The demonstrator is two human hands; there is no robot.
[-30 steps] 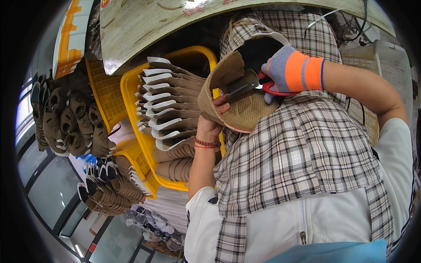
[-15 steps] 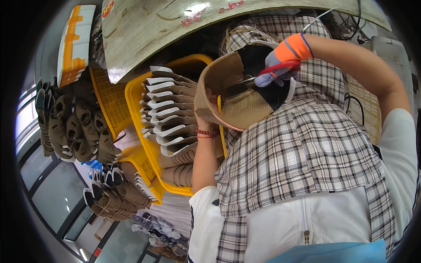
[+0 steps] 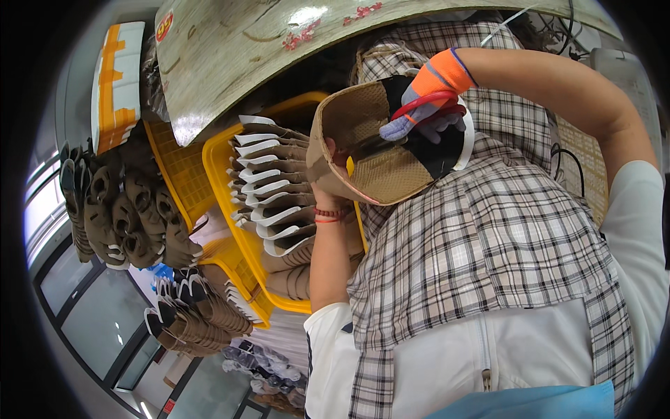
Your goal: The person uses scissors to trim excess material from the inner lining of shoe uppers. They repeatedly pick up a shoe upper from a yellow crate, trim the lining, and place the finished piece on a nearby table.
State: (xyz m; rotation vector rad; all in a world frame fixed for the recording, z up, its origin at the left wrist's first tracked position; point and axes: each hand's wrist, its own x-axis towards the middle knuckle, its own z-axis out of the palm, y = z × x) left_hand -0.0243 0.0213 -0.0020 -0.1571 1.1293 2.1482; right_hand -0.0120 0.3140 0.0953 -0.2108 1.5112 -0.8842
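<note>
A brown shoe upper with a quilted lining, a black section and a white edge rests at my lap, its inner side facing up. My left hand grips its left rim, fingers partly hidden behind it and some showing inside. My right hand, in a grey and orange glove, is closed round red-handled scissors. Their dark blades lie inside the upper and point toward my left fingers. A small yellow patch shows beside those fingers; what it is I cannot tell.
Left of my lap, a yellow basket holds a row of brown uppers with white edges. More uppers hang or lie in bundles farther left. A patterned tabletop spans the far side. A plaid apron covers my lap.
My right hand has moved left and deeper into the upper, with the scissors. My left hand keeps its hold. The whole view has shifted slightly.
</note>
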